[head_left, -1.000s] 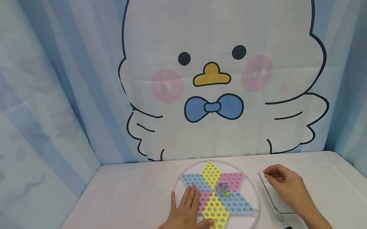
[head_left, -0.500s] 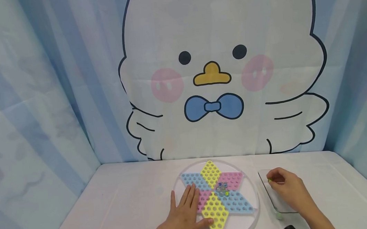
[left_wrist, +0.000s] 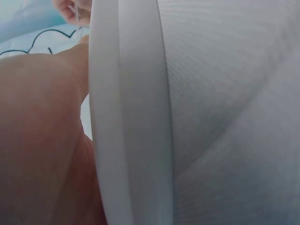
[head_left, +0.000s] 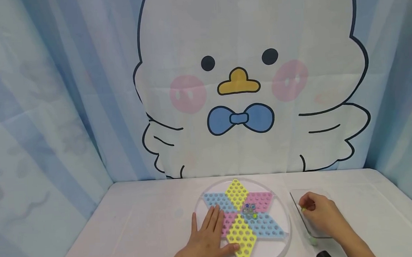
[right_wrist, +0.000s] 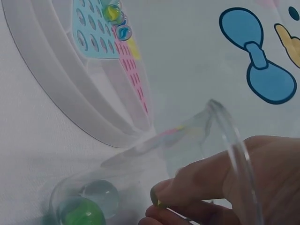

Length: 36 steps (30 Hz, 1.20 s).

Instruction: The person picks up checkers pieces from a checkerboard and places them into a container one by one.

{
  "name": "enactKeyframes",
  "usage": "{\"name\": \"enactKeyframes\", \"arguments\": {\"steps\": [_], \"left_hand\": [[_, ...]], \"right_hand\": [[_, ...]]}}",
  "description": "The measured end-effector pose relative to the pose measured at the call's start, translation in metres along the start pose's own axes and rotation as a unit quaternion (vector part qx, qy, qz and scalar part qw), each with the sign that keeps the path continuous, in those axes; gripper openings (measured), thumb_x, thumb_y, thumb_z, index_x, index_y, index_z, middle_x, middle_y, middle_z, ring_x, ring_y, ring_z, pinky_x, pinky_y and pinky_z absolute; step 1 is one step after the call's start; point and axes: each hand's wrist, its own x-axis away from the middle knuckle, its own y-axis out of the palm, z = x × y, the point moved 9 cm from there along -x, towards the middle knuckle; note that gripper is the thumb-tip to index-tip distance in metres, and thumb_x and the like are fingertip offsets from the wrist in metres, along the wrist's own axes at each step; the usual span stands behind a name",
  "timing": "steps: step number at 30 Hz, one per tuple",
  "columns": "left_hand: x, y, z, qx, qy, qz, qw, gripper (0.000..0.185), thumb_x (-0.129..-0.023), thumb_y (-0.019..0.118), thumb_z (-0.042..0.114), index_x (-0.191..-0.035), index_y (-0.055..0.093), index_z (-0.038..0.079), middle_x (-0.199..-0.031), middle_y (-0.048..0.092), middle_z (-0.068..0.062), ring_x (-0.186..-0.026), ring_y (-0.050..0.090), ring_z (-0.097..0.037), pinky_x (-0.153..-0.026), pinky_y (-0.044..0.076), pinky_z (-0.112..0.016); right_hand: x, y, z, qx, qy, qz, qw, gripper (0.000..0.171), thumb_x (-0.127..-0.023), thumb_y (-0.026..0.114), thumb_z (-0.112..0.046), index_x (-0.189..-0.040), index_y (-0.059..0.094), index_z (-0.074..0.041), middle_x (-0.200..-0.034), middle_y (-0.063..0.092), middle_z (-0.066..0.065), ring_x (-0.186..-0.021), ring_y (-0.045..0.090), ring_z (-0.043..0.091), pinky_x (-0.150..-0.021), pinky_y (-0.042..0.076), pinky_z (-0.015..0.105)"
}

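A round white Chinese checkers board (head_left: 282,202) with a yellow, pink and blue star lies on the table. My left hand (head_left: 206,243) rests flat on its left side, fingers spread. Several glass marbles (head_left: 249,210) sit clustered near the star's centre. To the board's right is a clear plastic box (head_left: 297,210). At the box my right hand (head_left: 324,214) pinches a small yellow-green marble (head_left: 303,209), mostly hidden by fingertips. Through the clear wall, the right wrist view shows a green marble (right_wrist: 84,213) and a colourless marble (right_wrist: 102,197) in the box.
A black object (head_left: 324,256) lies at the front edge of the view, near my right forearm. Behind the white table (head_left: 154,216) hangs a curtain (head_left: 242,153) printed with a cartoon bird.
My right hand has shifted slightly down and to the right at the clear box, still pinching the marble. The left hand and the clustered marbles keep their places.
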Motion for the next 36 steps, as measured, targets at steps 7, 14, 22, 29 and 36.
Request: {"name": "enactKeyframes", "arguments": {"steps": [7, 14, 22, 29, 36], "left_hand": [[-0.001, 0.0, 0.0, -0.005, -0.003, -0.004, 1.0, 0.105, -0.086, 0.03, 0.084, -0.16, 0.016, 0.011, -0.168, 0.007, -0.008, -0.156, 0.005, -0.027, -0.115, -0.002, -0.069], [-0.001, 0.0, 0.0, -0.009, -0.006, -0.008, 0.9999, 0.106, -0.085, 0.03, 0.085, -0.16, 0.016, 0.011, -0.168, 0.007, -0.008, -0.156, 0.005, -0.027, -0.116, -0.002, -0.069], [0.0, 0.0, 0.0, -0.014, -0.014, -0.018, 0.9996, 0.106, -0.085, 0.029, 0.085, -0.16, 0.014, 0.012, -0.168, 0.005, -0.007, -0.156, 0.004, -0.026, -0.116, -0.002, -0.069], [0.0, 0.0, 0.001, -0.015, -0.018, -0.021, 0.9995, 0.106, -0.085, 0.031, 0.086, -0.16, 0.016, 0.013, -0.168, 0.006, -0.006, -0.156, 0.004, -0.026, -0.116, -0.001, -0.069], [-0.002, 0.001, -0.001, -0.015, -0.023, -0.027, 0.9993, 0.105, -0.085, 0.031, 0.085, -0.16, 0.017, 0.013, -0.168, 0.007, -0.006, -0.156, 0.004, -0.025, -0.116, -0.001, -0.069]], "right_hand": [[0.0, 0.0, -0.002, 0.003, -0.031, 0.005, 1.0, 0.016, -0.076, 0.066, 0.005, -0.088, 0.063, -0.005, -0.085, 0.067, 0.003, -0.08, 0.062, 0.017, -0.073, 0.052, 0.037], [0.002, -0.002, -0.005, 0.003, -0.026, 0.01, 1.0, 0.015, -0.079, 0.064, 0.005, -0.091, 0.064, -0.003, -0.086, 0.068, 0.003, -0.081, 0.062, 0.018, -0.074, 0.054, 0.038], [0.006, -0.011, -0.007, -0.01, -0.001, 0.021, 1.0, 0.013, -0.086, 0.059, 0.004, -0.096, 0.064, -0.002, -0.091, 0.069, 0.007, -0.086, 0.063, 0.022, -0.072, 0.054, 0.038], [0.013, -0.026, -0.021, -0.021, -0.048, 0.083, 0.995, 0.011, -0.088, 0.06, -0.001, -0.098, 0.065, -0.002, -0.093, 0.072, 0.009, -0.089, 0.067, 0.025, -0.071, 0.056, 0.038], [0.023, -0.035, -0.041, -0.03, -0.099, 0.146, 0.984, 0.013, -0.088, 0.063, -0.002, -0.101, 0.067, -0.006, -0.094, 0.073, 0.005, -0.091, 0.066, 0.015, -0.073, 0.054, 0.019]]}}
